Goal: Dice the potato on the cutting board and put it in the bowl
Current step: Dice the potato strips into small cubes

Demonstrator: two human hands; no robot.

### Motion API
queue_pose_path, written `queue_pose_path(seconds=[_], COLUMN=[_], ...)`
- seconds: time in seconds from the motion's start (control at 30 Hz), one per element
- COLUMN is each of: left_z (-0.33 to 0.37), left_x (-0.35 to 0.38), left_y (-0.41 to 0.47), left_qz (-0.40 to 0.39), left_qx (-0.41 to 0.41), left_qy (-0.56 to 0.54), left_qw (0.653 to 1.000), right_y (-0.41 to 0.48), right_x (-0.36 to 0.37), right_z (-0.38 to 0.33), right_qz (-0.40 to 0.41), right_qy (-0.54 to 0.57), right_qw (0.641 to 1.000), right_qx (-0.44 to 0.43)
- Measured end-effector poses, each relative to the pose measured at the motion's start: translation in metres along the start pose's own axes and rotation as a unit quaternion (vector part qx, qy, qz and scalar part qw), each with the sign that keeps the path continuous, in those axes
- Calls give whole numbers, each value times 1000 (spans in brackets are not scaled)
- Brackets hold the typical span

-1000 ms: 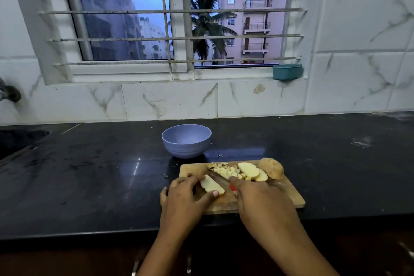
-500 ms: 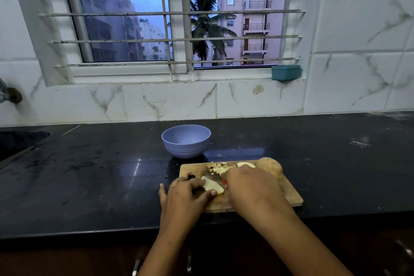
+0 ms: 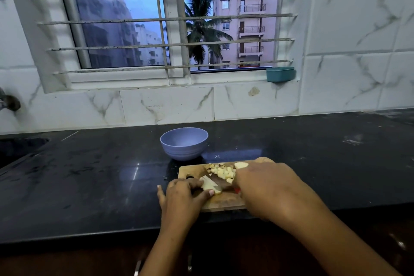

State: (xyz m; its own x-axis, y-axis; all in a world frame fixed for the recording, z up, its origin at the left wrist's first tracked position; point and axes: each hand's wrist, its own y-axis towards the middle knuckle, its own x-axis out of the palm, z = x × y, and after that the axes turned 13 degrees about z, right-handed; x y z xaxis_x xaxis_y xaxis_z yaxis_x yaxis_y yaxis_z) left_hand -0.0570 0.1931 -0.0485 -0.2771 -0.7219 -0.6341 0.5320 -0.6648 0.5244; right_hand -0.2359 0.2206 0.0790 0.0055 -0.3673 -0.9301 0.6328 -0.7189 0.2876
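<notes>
- Potato state: diced pile [image 3: 224, 171] sits on the far half of the cutting board [image 3: 224, 203]. A potato slice [image 3: 210, 185] lies at the board's near-left area, and an uncut chunk [image 3: 264, 159] sits at its far-right corner, mostly hidden behind the right hand.
- Bowl [image 3: 184, 145] stands on the bench [image 3: 89, 186] just beyond the board's far-left corner, not touching it. No dice visible inside.
- Left hand [image 3: 181, 199]: thumb and fingertips pinch the slice and hold it down on the board.
- Right hand [image 3: 266, 188]: over the board's right half, clenched round the knife [image 3: 238, 190]. Only a red sliver of handle shows. The dark shape between slice and pile is probably the blade, but it's too blurred to confirm.
- Read: mid-dicing, transfer to the bowl not started.
- Risk 1: the left thumb tip is right at the slice's cut side. A slip or a thin last cut puts the edge on the thumb.
- Risk 2: the slice is small and likely wet, so it may skate under the blade and give uneven dice.
- Risk 3: the pile is near the board's far edge, and a stray push from hand or blade would send dice onto the bench.
- Risk 4: there is a gap between board and bowl, so scraping without lifting the board over the rim would spill pieces.
</notes>
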Motion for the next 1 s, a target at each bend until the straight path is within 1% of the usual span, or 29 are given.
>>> queue_pose_path(seconds=[0.13,0.23,0.37,0.5,0.57,0.63,0.7,0.87,1.0], left_z=[2,3,5,0,-4,-6,-8,-12,-11], left_x=[-2,-5,-7,-8,-7,-6,-3,3,4], left_y=[-1,-2,-4,-2,-1,-1,-1,1,1], left_qz=[8,18,17,12,13,23,33,29,40], left_qx=[4,-1,-11,6,11,10,9,4,27], left_qy=[0,-5,-14,-45,-70,-94,-98,-96,-60], left_qw=[1000,1000,1000,999,997,995,995,995,997], right_y=[-19,-21,-22,-24,-22,-13,0,23,28], right_x=[2,4,3,-4,-1,9,24,51,50], right_z=[9,14,19,25,27,22,11,-14,-26], right_qz=[-9,-12,-18,2,37,83,99,98,75], right_qy=[15,21,28,67,88,87,91,86,70], right_qw=[1000,1000,999,997,994,990,986,987,992], right_qx=[1,15,12,28,52,78,95,93,77])
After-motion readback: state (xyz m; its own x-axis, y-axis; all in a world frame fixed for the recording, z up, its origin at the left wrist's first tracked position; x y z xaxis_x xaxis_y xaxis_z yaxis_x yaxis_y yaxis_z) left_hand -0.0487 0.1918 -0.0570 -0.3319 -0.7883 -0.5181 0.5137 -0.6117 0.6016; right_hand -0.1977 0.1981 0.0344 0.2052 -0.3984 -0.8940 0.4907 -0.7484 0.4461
